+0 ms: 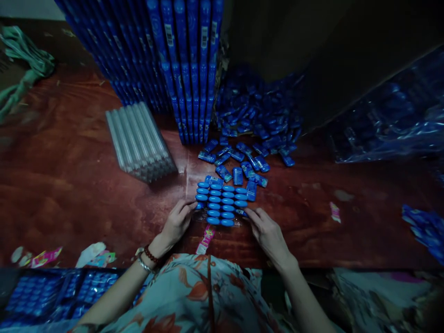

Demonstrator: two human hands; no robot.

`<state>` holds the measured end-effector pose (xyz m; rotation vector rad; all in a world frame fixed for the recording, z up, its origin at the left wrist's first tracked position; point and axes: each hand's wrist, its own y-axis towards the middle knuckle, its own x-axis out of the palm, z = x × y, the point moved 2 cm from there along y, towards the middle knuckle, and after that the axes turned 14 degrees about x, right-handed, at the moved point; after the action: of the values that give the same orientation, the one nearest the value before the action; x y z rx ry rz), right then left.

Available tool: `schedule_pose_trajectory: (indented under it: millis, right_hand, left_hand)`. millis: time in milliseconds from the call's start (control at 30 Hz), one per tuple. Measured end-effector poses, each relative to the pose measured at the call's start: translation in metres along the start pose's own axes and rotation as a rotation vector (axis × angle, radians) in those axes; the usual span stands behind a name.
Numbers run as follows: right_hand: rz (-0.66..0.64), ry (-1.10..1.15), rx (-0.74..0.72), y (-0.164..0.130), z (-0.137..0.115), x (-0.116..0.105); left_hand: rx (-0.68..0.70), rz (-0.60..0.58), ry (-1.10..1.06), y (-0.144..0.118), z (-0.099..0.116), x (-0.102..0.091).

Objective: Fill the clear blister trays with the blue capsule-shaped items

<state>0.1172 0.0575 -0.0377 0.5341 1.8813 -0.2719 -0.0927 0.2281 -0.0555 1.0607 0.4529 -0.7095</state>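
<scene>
In front of me several small blue cases (227, 202) with rounded ends are stacked edge-up in four columns, the two middle columns reaching nearer to me. My left hand (179, 219), wearing a beaded and a metal bracelet, pinches a small blue case (199, 205) at the near end of the left column. At the right column, the fingers of my right hand (266, 227) are closed on another small blue case (241, 212) with a label. Fingers partly hide both held cases. More labelled blue cases (237, 175) lie loose just behind the stack.
A large heap of blue cases (249, 108) lies at the back. Left of it rise tall stacks of blue packs (189, 83) and a bundle of clear plastic trays (142, 141). Film-wrapped blue packs (385, 120) stand right. Wrapper scraps (206, 239) lie on the red table (69, 185).
</scene>
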Motion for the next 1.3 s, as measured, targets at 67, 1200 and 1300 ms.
schedule_pose_trajectory:
  millis: [67,1200,1300]
  right_hand:
    - [-0.035,-0.126,-0.049,0.002,-0.004,-0.004]
    - [0.028,0.118,0.690,0.041,0.037,0.016]
    - [0.110,0.425,0.687,0.004,0.047,0.012]
  left_hand:
    - [0.029,-0.045,0.020,-0.005,-0.002,0.002]
    - [-0.164,-0.679,-0.149,0.129,-0.089,0.039]
    - [-0.225,-0.498,-0.104,0.109,-0.079,0.007]
